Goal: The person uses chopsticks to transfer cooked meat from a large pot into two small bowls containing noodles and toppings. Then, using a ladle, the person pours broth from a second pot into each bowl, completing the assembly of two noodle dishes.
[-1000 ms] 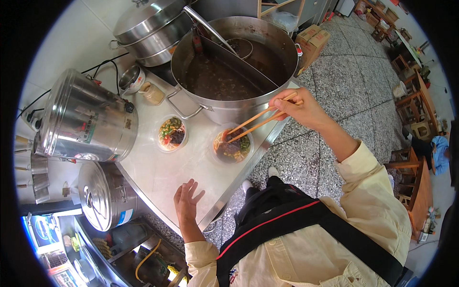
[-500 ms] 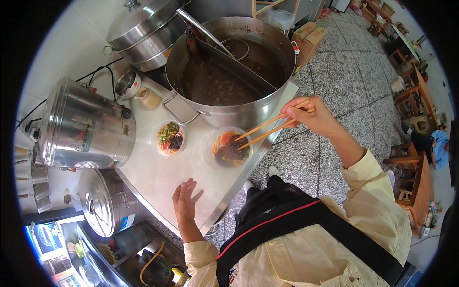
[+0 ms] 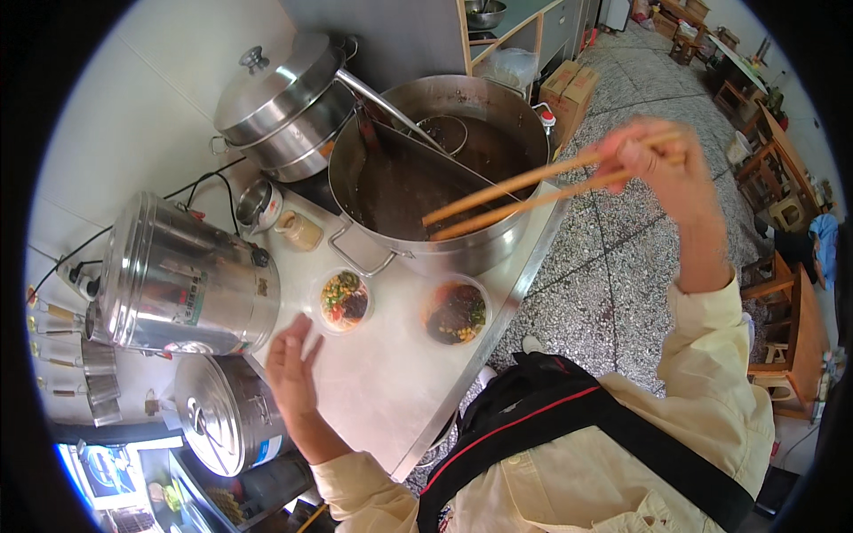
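Chopsticks (image 3: pixel 511 189): in R hand (image 3: pixel 653 169), raised, tips aimed L. In my view the tips cross the near wall of the pot (image 3: pixel 484 258); I can't tell their exact ht. above the table (image 3: pixel 400 382). I see no food btwn the tips.

R hand: fingers closed round the upper ends, both sticks held, slight gap btwn them. Hand is blurred, so I can't confirm exact finger pos.

L hand (image 3: pixel 293 364): part-open, fingers loosely spread, nothing held that I can see. It sits just beside the L bowl (image 3: pixel 371 306); can't tell if the fingertips touch the rim.

R bowl (image 3: pixel 489 306): on the table near the edge, below the tips in my view, w/ dark sauce plus green & yellow bits on top.

Procedure, in my judgement, for chopstick work at the bowls:
1. Keep sticks level w/ each other; uneven tips pinch poorly.
2. Work tips clear of the pot rim; a knock could cost grip.
3. Approach R bowl from above, light pressure; it looks thin-walled & may slide.
4. Use L hand to steady the bowl, fingers outside the rim.
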{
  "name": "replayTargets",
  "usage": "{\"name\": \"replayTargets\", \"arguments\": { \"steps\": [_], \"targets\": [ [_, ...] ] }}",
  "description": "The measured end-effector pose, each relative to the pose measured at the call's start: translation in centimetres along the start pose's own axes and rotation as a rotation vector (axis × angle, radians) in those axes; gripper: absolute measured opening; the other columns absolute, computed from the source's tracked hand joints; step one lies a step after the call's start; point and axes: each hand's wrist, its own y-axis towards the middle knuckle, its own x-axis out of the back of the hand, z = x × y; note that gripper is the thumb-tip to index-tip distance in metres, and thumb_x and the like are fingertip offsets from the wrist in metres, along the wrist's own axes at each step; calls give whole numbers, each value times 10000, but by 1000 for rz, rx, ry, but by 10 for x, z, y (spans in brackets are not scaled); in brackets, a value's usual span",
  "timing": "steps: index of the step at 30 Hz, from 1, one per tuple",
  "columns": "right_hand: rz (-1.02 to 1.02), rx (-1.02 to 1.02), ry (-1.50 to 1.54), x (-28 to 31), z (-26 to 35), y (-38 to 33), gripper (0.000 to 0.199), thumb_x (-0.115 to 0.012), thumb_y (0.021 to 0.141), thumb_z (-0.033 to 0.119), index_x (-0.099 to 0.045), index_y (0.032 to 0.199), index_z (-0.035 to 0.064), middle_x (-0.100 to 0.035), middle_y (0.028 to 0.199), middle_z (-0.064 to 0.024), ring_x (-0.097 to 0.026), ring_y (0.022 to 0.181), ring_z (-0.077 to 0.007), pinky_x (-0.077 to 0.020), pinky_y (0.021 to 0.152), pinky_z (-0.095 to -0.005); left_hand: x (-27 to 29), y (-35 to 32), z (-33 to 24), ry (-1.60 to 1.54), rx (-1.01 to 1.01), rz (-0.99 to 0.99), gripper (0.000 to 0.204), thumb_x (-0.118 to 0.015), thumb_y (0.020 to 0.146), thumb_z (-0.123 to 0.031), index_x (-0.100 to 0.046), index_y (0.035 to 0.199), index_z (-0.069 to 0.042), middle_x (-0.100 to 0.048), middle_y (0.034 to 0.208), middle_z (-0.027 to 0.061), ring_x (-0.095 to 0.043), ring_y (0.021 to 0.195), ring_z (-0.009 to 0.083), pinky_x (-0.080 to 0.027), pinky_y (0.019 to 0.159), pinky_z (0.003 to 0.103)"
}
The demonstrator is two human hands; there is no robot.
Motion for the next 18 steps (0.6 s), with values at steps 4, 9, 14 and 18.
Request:
{"name": "replayTargets", "arguments": {
  "steps": [4, 9, 14, 18],
  "targets": [
    [109, 4, -148, -14, -2, 53, 189, -570, 888, 154, -645, 968, 0, -661, 883, -64, -613, 698, -100, -512, 624, -219, -33, 61, -53, 137, -123, 131, 335, -584, 890, -210, -534, 1134, 15, -552, 1186, 134, -518, 1115, 218, -455, 894, 352],
    [521, -59, -253, -46, -42, 111, 178, -563, 881, 174, -658, 950, 40, -657, 819, -26, -579, 645, -105, -474, 575, -250, -92, 137, -83, 419, -128, 244, 269, -623, 839, -128, -594, 1055, 30, -622, 995, 74, -570, 933, 136, -455, 786, 254],
    [781, 19, -329, -42, -79, 150, 160, -573, 834, 132, -665, 923, 36, -664, 746, -70, -581, 535, -151, -457, 508, -272, -137, 216, -79, 684, -187, 322, 277, -656, 788, -135, -619, 999, 41, -653, 832, 84, -603, 784, 139, -472, 697, 255],
    [1051, 63, -169, -53, -97, 163, 156, -584, 821, 134, -668, 900, 29, -662, 727, -83, -606, 628, -166, -447, 578, -297, -175, 278, -61, 1050, -285, 252, 334, -719, 705, -220, -631, 902, 35, -654, 809, 151, -629, 746, 232, -488, 689, 322]
  ]
}}
